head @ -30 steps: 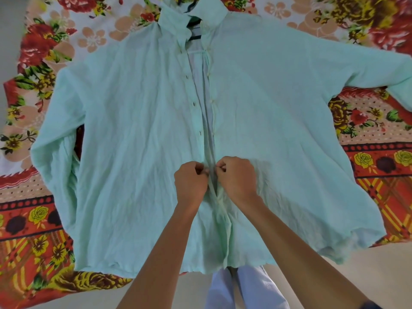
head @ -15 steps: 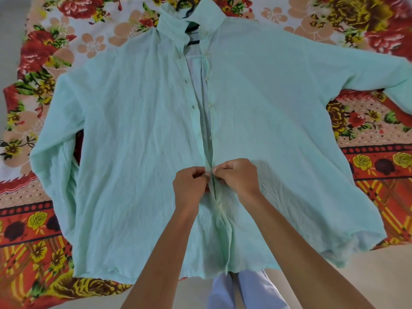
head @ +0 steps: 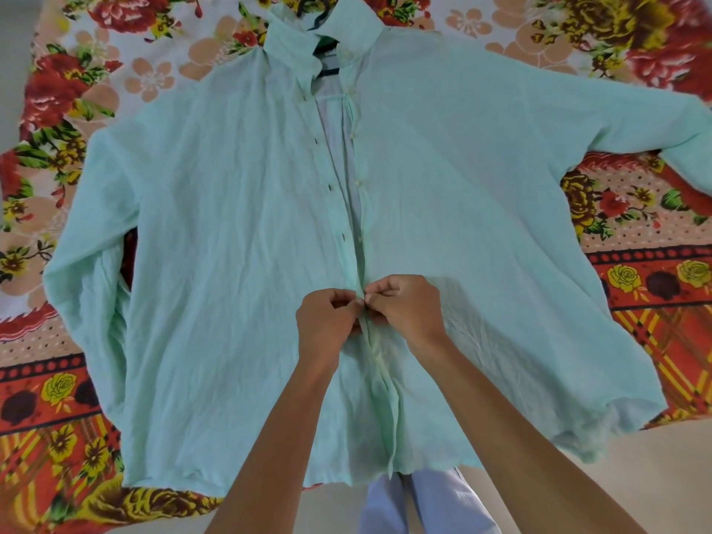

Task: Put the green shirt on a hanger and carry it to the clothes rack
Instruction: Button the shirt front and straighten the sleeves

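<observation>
The pale green shirt [head: 215, 240] lies spread flat, front up, on a flowered bedspread, sleeves out to both sides. A dark hanger [head: 321, 36] sits inside it; its hook and neck show at the open collar. My left hand [head: 327, 325] pinches the left placket edge low on the front. My right hand [head: 408, 310] pinches the right placket edge against it, fingertips of both hands meeting at a button. The upper buttons are undone and the placket gapes there.
The flowered bedspread [head: 57, 425] covers the bed around the shirt, red and orange with yellow roses. Pale floor [head: 635, 475] shows at lower right past the bed edge. My pale trousers [head: 431, 506] are at the bottom centre.
Both hands have crept slightly up the placket while staying pinched together. The view has tipped, so the hanger hook shows more at the collar.
</observation>
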